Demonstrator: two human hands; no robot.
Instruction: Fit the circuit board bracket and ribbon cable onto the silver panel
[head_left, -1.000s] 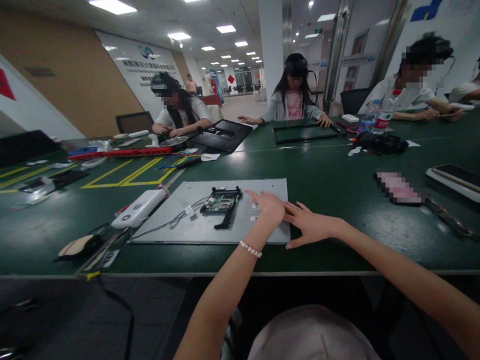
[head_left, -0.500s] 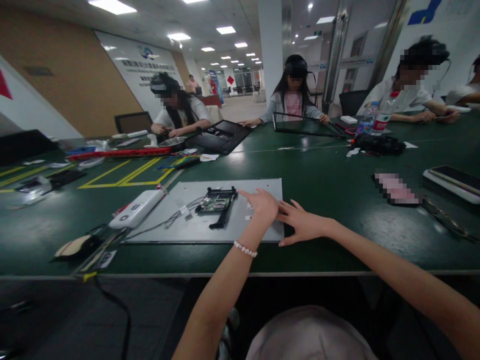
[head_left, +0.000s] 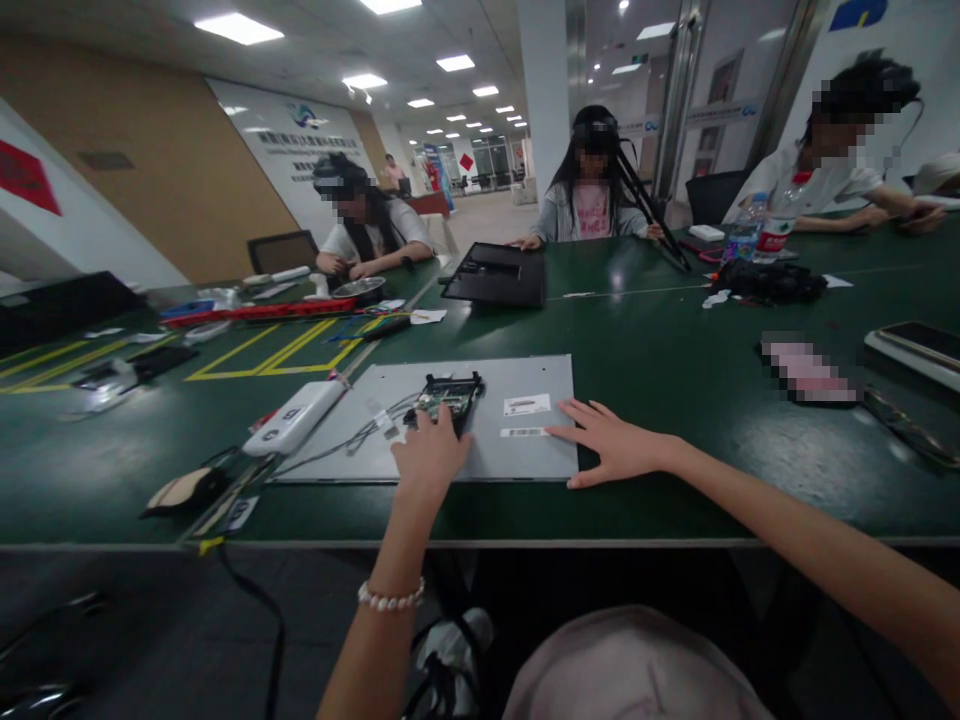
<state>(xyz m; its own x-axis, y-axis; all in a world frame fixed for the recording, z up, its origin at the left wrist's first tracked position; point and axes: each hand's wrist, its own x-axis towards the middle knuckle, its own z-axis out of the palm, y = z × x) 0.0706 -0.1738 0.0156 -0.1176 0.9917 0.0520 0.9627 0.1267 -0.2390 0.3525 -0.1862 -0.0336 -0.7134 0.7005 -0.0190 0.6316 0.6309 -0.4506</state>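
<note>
A flat grey display panel lies on the green table in front of me. Near its middle sits a green circuit board in a black bracket, with thin grey cables running off to the left. My left hand, with a beaded bracelet at the wrist, is over the near part of the board and hides it; its fingers are apart, and whether they press on it I cannot tell. At the panel's right edge, my right hand is spread, fingertips on the panel beside two white labels.
Left of the panel are a white power bank and a beige-black mouse-like object. A phone and glasses lie at right. Across the table, people handle a black panel and a black frame; bottles stand nearby.
My left hand has moved left from the panel's right side to the circuit board, uncovering the labels. My right hand stays at the edge. Across the table, the person has raised the black frame upright.
</note>
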